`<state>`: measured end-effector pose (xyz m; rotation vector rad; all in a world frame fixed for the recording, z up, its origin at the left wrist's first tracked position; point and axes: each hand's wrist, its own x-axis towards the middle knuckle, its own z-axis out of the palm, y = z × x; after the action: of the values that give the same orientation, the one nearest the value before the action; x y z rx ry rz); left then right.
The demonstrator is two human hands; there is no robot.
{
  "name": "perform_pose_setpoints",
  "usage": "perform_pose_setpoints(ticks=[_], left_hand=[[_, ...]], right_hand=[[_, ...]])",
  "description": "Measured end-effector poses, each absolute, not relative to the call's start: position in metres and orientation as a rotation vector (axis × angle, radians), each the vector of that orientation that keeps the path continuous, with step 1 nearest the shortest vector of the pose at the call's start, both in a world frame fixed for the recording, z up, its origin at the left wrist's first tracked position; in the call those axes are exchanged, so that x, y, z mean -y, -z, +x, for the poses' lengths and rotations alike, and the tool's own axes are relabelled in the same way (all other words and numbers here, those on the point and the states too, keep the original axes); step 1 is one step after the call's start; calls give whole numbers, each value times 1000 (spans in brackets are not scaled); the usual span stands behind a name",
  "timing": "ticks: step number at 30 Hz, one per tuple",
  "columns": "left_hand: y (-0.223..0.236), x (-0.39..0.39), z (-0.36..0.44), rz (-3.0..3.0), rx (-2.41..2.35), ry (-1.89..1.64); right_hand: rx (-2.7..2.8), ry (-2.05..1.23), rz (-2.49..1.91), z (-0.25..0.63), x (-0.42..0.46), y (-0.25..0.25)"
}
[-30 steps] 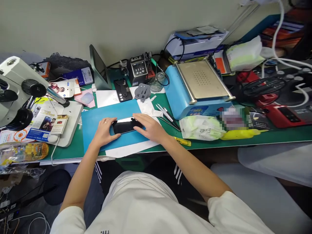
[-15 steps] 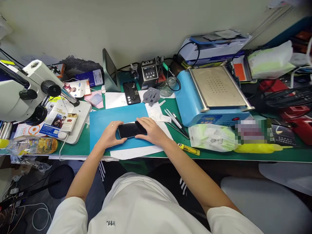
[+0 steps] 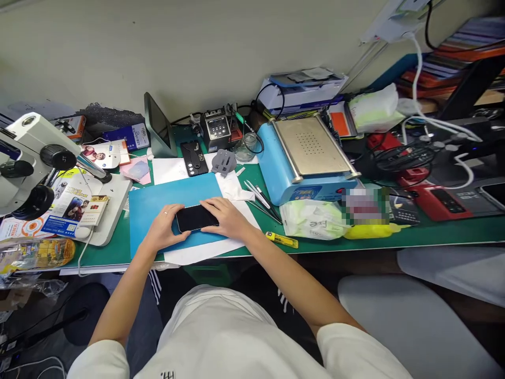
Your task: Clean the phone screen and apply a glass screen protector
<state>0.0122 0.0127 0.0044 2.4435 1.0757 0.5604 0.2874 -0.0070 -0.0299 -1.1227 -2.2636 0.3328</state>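
A smartphone [image 3: 196, 218] with a dark screen lies face up over the blue mat [image 3: 150, 202], its long side running left to right. My left hand [image 3: 163, 229] grips its left end, thumb along the near edge and fingers at the far edge. Its right end is held the same way by my right hand [image 3: 226, 218]. White paper [image 3: 197, 256] sticks out from under the mat. Beyond the mat lie a black phone case or phone back [image 3: 194, 158] with camera rings and a grey flat plastic piece [image 3: 224, 162] with cutouts.
Right of the mat are tweezers and pen-like tools [image 3: 262, 199], a yellow utility knife [image 3: 281, 240], a blue machine with a metal plate [image 3: 311, 145], and a tissue pack [image 3: 311, 218]. A microscope [image 3: 43, 158] stands left. A soldering station [image 3: 216, 129] sits behind.
The whole view has swung to the right, so the bench appears shifted left and more of its right end shows. Both hands keep their hold on the smartphone.
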Motion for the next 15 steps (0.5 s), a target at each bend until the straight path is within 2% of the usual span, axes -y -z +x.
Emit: perform_pose_setpoints(ticks=[5,15], left_hand=[[-6,-13,16,2414,-1195,-440],[-4,-9,17,2442,-1236,-469]], right_hand=[[2191,-334,-1096,290,10,32],[2245,-376,-1118,281,16,22]])
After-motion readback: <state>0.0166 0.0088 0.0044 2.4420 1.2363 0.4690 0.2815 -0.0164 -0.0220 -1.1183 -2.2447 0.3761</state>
